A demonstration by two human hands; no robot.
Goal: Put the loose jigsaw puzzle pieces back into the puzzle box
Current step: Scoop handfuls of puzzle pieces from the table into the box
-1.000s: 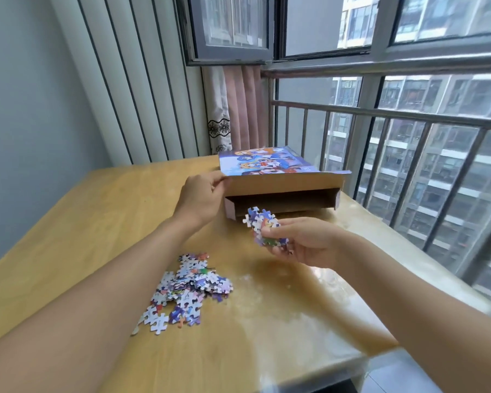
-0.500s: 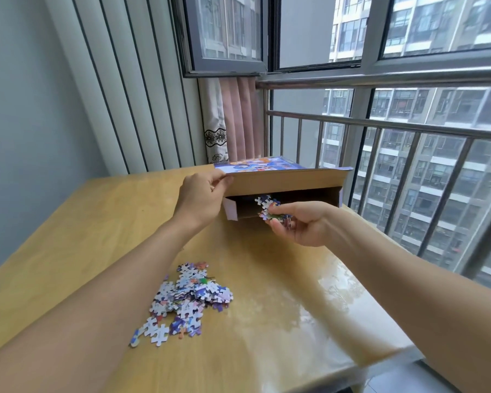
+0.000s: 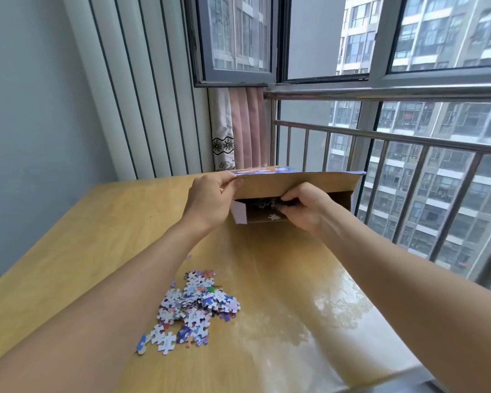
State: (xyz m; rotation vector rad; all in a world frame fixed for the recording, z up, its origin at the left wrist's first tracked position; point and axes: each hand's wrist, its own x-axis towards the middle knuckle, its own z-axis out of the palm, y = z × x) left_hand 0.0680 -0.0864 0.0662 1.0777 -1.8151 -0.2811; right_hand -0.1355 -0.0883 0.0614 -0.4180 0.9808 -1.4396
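Hands [image 3: 255, 205] at puzzle box [image 3: 295, 184], pieces [image 3: 196, 304] nearer

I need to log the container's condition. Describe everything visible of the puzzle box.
The puzzle box is flat brown cardboard with a colourful printed top, lying at the far edge of the wooden table by the railing. Its near end is open, a pale side flap folded outward. The left hand grips the raised top flap at its left corner; the right hand reaches into the opening. A few puzzle pieces lie just inside.
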